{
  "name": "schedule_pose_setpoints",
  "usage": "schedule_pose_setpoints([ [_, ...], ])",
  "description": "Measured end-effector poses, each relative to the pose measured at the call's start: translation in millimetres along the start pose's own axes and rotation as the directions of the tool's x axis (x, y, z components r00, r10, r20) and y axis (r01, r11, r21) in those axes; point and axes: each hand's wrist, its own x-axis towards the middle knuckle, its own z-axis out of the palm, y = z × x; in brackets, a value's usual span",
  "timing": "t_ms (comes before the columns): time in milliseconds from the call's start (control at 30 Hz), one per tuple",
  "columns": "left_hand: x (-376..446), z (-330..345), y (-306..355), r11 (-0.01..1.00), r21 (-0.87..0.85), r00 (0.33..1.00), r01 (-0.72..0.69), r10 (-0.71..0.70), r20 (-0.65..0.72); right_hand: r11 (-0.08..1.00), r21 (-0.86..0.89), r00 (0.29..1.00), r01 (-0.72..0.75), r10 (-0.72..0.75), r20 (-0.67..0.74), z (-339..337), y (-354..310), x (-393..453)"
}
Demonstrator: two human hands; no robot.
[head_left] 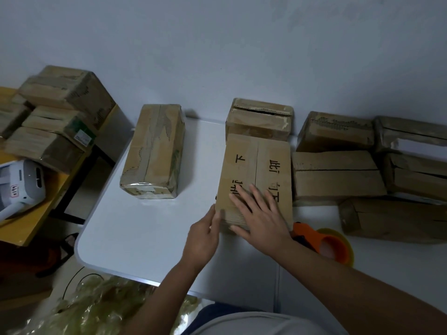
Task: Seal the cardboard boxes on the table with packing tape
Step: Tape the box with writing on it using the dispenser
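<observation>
So the right hand [260, 213] is lying flat with straight fingers on the middle box [256, 175] on the counter [145, 226], the left hand [205, 234] is touching its near corner, gripping nothing, while the tape dispenser [324, 243] is sitting idle beside it and the boxes on the right [338, 175] are looking unsealed.

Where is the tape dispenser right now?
The orange tape dispenser lies on the white table, just right of the right hand and the marked box.

Bare forearms without sleeves; light grey top [254, 322] over dark blue trousers [217, 310]
</observation>
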Motion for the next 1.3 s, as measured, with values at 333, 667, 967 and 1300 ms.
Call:
schedule_pose_setpoints([
  [333,48,-56,-25,0.832,0.424,0.911,-0.357,0.209,0.357,1.000,0.007,0.999,0.010,-0.010,0.037,-2,1,1],
  [667,48,-41,-20,0.913,0.311,0.941,-0.263,0.171,0.292,0.990,0.133,0.994,0.046,-0.058,0.087,-7,8,4],
  [967,63,-16,25,0.830,0.458,0.946,-0.319,0.306,0.104,0.392,0.817,0.838,-0.423,0.511,0.189,-34,59,-14],
  [1300,66,28,45,0.515,0.780,0.935,-0.354,0.188,0.300,0.383,0.827,0.857,-0.412,0.471,0.209,-27,49,-38],
])
